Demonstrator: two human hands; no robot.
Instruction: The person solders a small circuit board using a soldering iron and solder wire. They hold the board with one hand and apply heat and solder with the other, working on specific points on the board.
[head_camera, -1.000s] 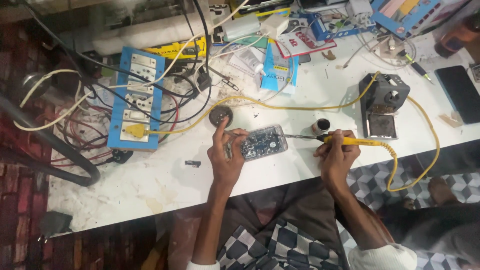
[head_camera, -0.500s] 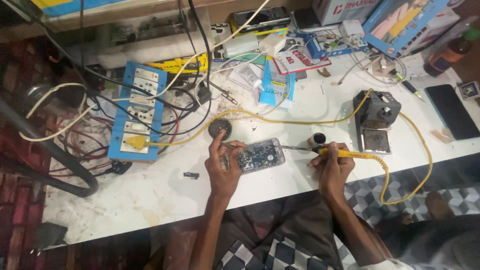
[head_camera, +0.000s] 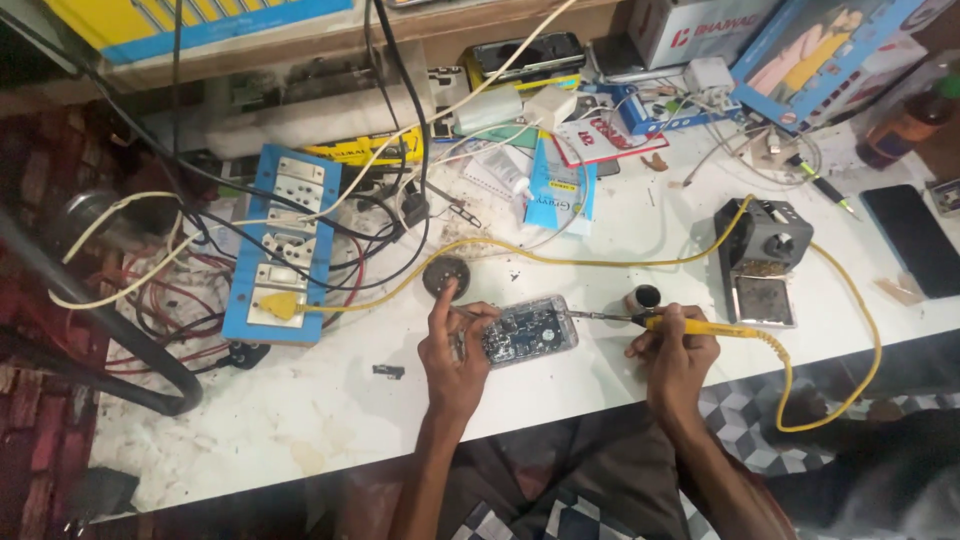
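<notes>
A small circuit board in a clear case is held flat on the white bench near its front edge by the left hand, whose fingers are closed on the board's left end while the forefinger is stretched up to a round dark disc. A yellow-handled soldering iron is gripped like a pen in the closed right hand, and its tip is laid at the board's right edge, just beside a small dark pot. The iron's yellow cable is looped off the bench edge, an iron stand is set behind the right hand, and a blue socket board is seen well to the left.
</notes>
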